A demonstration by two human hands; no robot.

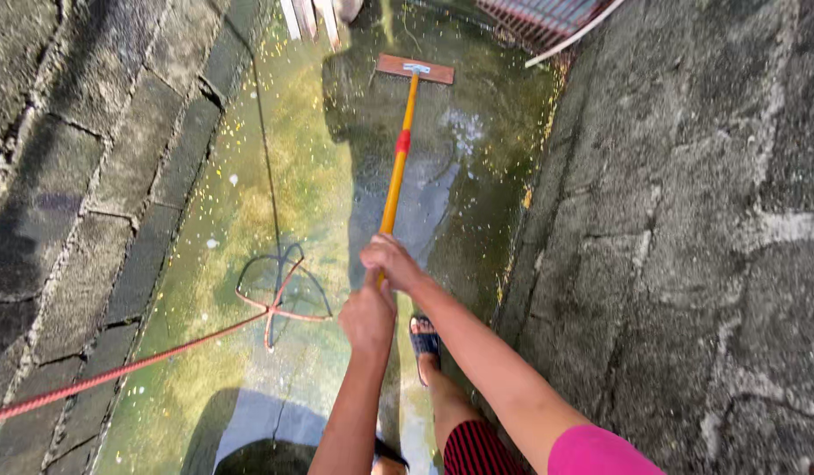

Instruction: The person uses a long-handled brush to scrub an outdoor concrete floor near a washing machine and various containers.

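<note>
I hold a long push broom with a yellow-orange handle (398,167) and a red band partway down. Its brown wooden head (416,69) rests on the wet, green-stained concrete floor (249,211) far ahead of me. My right hand (391,261) grips the handle higher up, fingers wrapped over it. My left hand (367,317) closes around the handle's near end just below. My foot in a dark sandal (425,339) stands on the wet floor under my arms.
A red hose (117,371) runs from the lower left and loops in a tangle (279,290) on the floor. Rough grey block walls (689,220) close in on both sides of the narrow passage. White slats (310,18) and a metal grille (548,18) stand at the far end.
</note>
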